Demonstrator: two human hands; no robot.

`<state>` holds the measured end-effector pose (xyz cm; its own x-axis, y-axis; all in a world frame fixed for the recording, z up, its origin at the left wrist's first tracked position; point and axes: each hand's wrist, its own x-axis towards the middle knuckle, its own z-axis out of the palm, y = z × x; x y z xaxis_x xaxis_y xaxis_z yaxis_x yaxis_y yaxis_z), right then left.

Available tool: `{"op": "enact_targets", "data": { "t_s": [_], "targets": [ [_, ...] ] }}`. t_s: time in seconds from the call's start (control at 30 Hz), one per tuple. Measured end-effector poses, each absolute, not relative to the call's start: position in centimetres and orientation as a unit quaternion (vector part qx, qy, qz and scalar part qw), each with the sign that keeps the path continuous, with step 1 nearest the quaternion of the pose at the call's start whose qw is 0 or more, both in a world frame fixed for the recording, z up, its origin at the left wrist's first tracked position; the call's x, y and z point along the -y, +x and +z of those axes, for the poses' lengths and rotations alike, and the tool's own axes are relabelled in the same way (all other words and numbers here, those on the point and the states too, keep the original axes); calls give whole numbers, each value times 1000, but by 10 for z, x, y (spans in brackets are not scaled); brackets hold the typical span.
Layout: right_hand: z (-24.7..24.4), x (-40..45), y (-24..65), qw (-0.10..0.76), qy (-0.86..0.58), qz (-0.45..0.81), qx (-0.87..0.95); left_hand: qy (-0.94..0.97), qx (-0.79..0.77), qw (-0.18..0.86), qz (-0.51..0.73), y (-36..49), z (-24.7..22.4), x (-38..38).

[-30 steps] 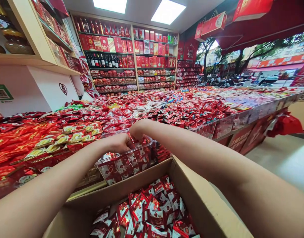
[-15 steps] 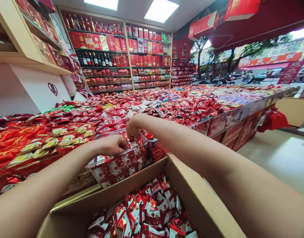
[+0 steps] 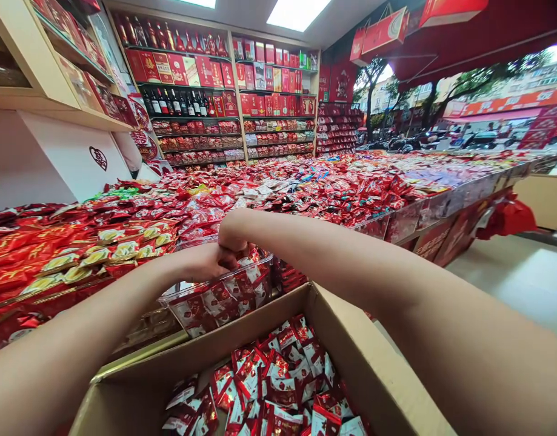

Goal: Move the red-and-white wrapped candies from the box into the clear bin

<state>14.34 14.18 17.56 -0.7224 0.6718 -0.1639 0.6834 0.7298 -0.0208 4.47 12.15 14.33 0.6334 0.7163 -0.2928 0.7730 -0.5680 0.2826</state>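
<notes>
Both hands are at the top of a clear plastic bin (image 3: 223, 300) filled with small red and white candy packets. My left hand (image 3: 204, 261) reaches in over the near rim, its fingers curled down among the packets. Against it, on the far side, my right hand (image 3: 235, 233) is bent down at the wrist with its fingers curled; its fingertips are mostly hidden. Whether either hand holds a packet cannot be made out. Below them, an open cardboard box (image 3: 346, 321) holds many red and white packets (image 3: 278, 387).
Heaps of wrapped sweets (image 3: 137, 212) spread across a wide display. A clear edge panel (image 3: 410, 218) runs along its right side. Shelves (image 3: 242, 91) with bottles and red boxes stand behind. A red bag (image 3: 508, 215) hangs at right.
My right hand has moved left within the bin, up against my left hand. The camera view has shifted slightly.
</notes>
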Motion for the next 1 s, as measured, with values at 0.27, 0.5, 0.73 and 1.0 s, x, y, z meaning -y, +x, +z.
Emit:
{"op": "enact_targets", "data": {
  "t_s": [0.27,0.5,0.73,1.0],
  "targets": [
    [177,-124,145,267,419,-43,-867,884,-415,205,-69,43,141,-121],
    [175,-131,147,304,382,-37,-872,883,-405,227,-64,43,140,-123],
    [168,-142,141,319,375,-33,-870,875,-408,253,-59,42,140,-121],
    [154,-157,152,303,372,-72,-874,871,-425,238,-58,39,140,-121]
  ]
}}
